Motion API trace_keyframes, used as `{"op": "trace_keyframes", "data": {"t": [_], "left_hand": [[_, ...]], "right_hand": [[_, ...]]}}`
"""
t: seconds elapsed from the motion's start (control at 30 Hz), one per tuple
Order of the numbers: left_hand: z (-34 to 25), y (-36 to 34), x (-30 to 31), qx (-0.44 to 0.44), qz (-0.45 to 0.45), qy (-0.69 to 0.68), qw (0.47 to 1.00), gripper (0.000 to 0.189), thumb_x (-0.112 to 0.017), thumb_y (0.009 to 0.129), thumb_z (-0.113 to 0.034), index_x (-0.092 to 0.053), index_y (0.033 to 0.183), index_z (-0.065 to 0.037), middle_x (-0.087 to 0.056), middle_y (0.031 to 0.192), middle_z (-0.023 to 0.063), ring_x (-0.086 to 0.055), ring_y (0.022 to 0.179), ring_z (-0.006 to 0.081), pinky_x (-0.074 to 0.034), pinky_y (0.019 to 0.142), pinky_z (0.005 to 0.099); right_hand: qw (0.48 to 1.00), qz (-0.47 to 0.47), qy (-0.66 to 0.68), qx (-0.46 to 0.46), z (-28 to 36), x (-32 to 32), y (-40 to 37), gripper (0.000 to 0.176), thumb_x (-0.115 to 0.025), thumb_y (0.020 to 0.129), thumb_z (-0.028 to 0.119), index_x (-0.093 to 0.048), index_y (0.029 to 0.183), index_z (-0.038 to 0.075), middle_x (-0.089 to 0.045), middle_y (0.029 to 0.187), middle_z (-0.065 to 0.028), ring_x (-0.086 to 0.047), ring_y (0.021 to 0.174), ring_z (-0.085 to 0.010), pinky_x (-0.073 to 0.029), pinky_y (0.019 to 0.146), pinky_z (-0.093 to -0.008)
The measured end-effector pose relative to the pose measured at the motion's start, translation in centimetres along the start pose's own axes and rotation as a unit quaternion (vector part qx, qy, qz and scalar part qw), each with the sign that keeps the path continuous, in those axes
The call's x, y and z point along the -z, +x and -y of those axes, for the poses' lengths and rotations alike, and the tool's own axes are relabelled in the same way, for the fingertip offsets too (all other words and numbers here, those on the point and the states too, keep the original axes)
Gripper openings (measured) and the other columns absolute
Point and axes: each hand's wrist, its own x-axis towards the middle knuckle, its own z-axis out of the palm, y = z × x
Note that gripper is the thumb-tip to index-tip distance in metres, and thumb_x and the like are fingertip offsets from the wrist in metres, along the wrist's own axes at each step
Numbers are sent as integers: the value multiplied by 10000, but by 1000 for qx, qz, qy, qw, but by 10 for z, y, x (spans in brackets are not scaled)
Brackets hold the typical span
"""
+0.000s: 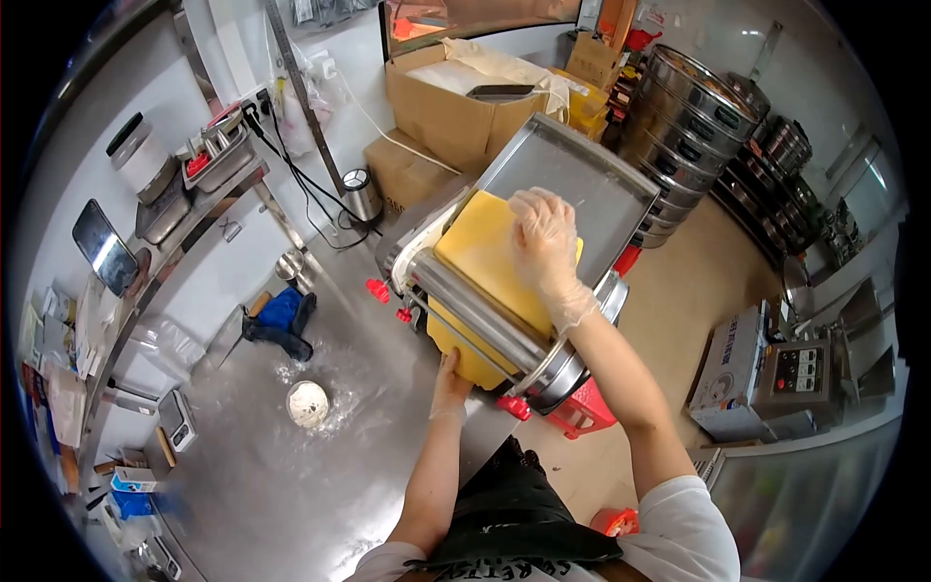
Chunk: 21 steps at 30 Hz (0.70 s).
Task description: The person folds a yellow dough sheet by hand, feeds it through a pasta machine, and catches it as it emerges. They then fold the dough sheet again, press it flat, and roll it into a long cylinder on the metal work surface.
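Observation:
A yellow dough sheet point(485, 242) lies on the sloping feed side of a dough sheeter point(485, 306) and passes at its metal rollers. More of the yellow dough point(461, 344) hangs out below the rollers. My left hand point(450, 388), in a clear glove, grips the lower edge of this dough, with the thumb on top and the other fingers hidden beneath. My right hand point(543, 238), also in a clear glove, rests on the upper dough with its fingers curled in. What those fingers hold, if anything, is hidden.
Left of the sheeter, a bowl of flour point(308, 404) stands on the floury steel table point(291, 485). Blue and black cloth point(281, 320) lies behind it. Cardboard boxes point(456, 107) and stacked steel steamers point(689, 126) stand at the back. A red basket point(582, 412) sits below the sheeter.

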Motion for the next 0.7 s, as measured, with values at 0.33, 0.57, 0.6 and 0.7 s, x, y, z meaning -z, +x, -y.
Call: {"op": "trace_keyframes", "data": {"t": [0.33,0.57,0.6,0.7], "left_hand": [[-16,-13,8,32,4,-17,999,444,-625,1019,-153,-480,1437,-123,-563,1418,68,-524,1343,277,-439,1131,495],[-25,-22,14,41,-53,-4,998,432,-551,1051,-119,-445,1470,-128,-549,1443,86,-530,1339,285,-454,1129,492],[-25,-22,15,42,-64,-8,997,429,-542,1054,-113,-444,1472,-129,-547,1448,89,-533,1337,286,-457,1127,494],[-26,-23,18,39,-92,4,995,432,-534,1056,-112,-438,1477,-126,-547,1447,97,-542,1328,292,-467,1119,502]], "right_hand": [[994,-46,-99,-4,-15,-3,0,474,-693,723,-45,-579,1160,100,-628,1079,-64,-602,1096,-302,-454,926,-455],[994,-42,-102,-8,-15,-1,0,489,-686,716,-58,-590,1169,99,-643,1086,-76,-608,1078,-308,-453,919,-444],[994,-41,-100,-8,-14,0,0,489,-687,718,-58,-588,1170,100,-645,1088,-76,-609,1079,-306,-453,919,-444],[994,-39,-101,-9,-14,-1,1,487,-687,724,-58,-585,1172,103,-648,1092,-73,-610,1080,-300,-454,920,-443]]}}
